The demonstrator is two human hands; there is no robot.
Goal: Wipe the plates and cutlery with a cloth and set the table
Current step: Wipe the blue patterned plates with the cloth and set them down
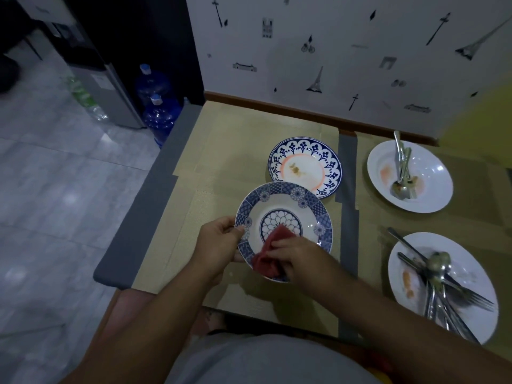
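Note:
My left hand (221, 241) grips the left rim of a blue-patterned plate (288, 203), holding it tilted above the table. My right hand (297, 257) pinches a red cloth (273, 252) and presses it against the plate's lower inner face. Behind it lies a second blue-and-white plate (304, 164) with an orange ring and food stains. To the right, a white plate (432, 173) holds a spoon and fork (401, 167). A nearer white plate (471, 275) carries several forks and spoons (440, 281) and an orange smear.
Beige placemats (221, 151) cover the table, whose grey padded edge (144, 206) runs along the left. A patterned wall (332, 51) stands behind. On the tiled floor to the left stand two blue water jugs (158, 117) and a dispenser.

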